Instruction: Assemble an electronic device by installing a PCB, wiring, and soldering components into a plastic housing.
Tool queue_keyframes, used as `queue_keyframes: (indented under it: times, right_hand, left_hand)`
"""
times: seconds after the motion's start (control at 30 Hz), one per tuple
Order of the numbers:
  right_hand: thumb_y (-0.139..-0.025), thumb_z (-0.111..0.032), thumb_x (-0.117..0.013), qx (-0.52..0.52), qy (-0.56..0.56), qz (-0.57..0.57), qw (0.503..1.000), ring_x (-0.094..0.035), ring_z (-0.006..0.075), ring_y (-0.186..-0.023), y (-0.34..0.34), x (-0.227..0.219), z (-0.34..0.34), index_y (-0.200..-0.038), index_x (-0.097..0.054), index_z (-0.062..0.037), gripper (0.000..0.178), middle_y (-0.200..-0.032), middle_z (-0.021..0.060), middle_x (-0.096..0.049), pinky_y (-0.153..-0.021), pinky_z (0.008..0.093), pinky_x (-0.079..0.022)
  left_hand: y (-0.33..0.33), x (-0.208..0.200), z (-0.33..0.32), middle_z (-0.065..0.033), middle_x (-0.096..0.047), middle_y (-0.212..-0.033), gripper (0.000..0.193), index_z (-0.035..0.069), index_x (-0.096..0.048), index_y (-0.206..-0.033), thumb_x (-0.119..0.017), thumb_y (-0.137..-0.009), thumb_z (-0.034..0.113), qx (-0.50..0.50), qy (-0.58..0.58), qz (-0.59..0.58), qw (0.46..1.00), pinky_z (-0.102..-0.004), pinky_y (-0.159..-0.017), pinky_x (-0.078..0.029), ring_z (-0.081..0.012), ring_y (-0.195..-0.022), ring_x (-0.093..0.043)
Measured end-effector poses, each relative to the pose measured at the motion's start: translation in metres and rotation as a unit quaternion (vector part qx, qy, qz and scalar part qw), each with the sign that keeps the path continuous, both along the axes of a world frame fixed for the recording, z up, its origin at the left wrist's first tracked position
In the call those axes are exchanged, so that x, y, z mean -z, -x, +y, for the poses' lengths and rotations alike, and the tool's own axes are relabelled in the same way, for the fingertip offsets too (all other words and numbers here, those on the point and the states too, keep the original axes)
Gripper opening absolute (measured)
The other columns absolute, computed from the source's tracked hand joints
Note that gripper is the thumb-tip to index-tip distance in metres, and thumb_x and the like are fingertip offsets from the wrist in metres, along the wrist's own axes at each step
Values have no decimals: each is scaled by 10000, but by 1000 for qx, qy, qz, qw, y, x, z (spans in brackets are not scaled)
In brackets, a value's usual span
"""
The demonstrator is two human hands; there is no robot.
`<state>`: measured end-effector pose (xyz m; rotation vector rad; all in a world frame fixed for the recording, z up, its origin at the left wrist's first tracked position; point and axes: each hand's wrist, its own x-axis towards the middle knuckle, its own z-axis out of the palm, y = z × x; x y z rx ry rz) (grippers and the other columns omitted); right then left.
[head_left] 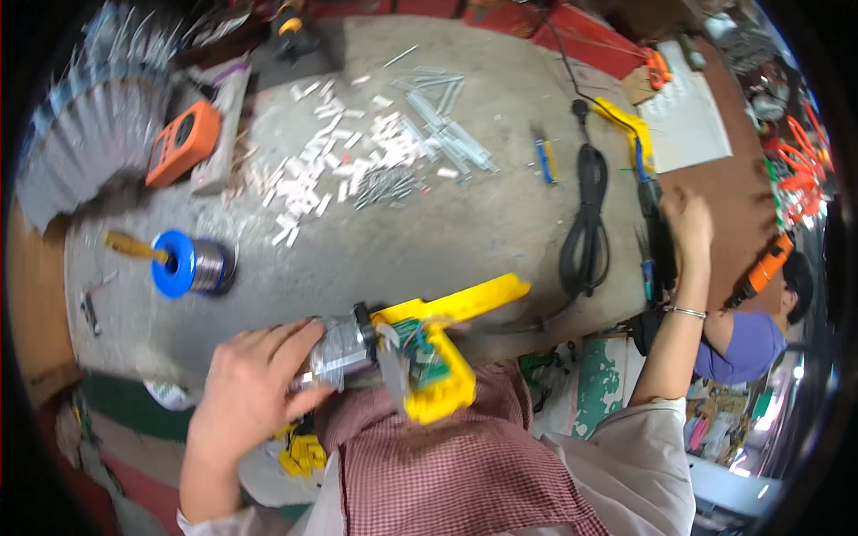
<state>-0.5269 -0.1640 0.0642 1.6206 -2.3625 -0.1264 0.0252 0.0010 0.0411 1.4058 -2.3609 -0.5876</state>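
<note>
My left hand (255, 375) is closed round the clear and grey motor housing (341, 348) of a partly opened power tool, held over the table's near edge. Its yellow plastic casing (444, 393) stands open, with a green circuit board (426, 362) and thin wires showing inside. A long yellow casing piece (474, 299) sticks out to the right. My right hand (688, 221) is stretched out at the right side of the table, its fingers loosely bent and slightly blurred, with nothing seen in them. Beside it lie a dark tool with a blue part (648, 183) and blue-handled tweezers (647, 268).
Small white tubes (308, 179), metal screws (386, 186) and clear strips (456, 138) are scattered mid-table. A blue solder spool (176, 263) and an orange meter (183, 143) stand left. A coiled black cable (585, 223) lies right. Another person (746, 344) sits at far right.
</note>
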Motion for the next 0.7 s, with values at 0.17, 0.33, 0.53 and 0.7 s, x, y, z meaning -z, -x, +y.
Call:
queue_keyframes:
  times: [0.17, 0.33, 0.53, 0.7]
  right_hand:
    - [-840, -395, -682, -199, 7, -146, 969, -663, 347, -960, -91, 29, -93, -1180, -632, 13, 533, -1009, 219, -686, -853, 401, -495]
    - [-870, -306, -617, -134, 11, -82, 987, -638, 382, -1044, -89, 79, -143, -1168, -640, 2, 430, -1098, 252, -665, -923, 424, -481]
    - [-922, -289, -587, -158, 117, -286, 938, -660, 248, -851, -65, 66, -140, -1184, -646, -14, 384, -895, 160, -685, -800, 357, -504]
    - [-943, -301, -606, -201, 220, -428, 853, -565, 79, -756, -97, 10, -121, -1225, -640, -40, 386, -820, 53, -628, -735, 265, -469]
  left_hand:
    - [-16, -2, -32, -189, -625, -775, 339, -5, -636, -979, -636, -901, 325, -33, -283, 29, 958, -404, -632, -467, -394, -666, -570]
    - [-19, 20, -34, -222, -614, -815, 342, -28, -616, -996, -570, -958, 309, -29, -253, 98, 962, -399, -688, -470, -385, -746, -581]
    - [-19, 22, -32, -217, -618, -823, 333, -26, -617, -1006, -537, -977, 295, -55, -267, 109, 956, -407, -691, -466, -364, -746, -591]
    - [-22, 26, -35, -217, -622, -821, 333, -25, -619, -1004, -536, -979, 297, -47, -266, 102, 957, -408, -691, -466, -358, -749, -594]
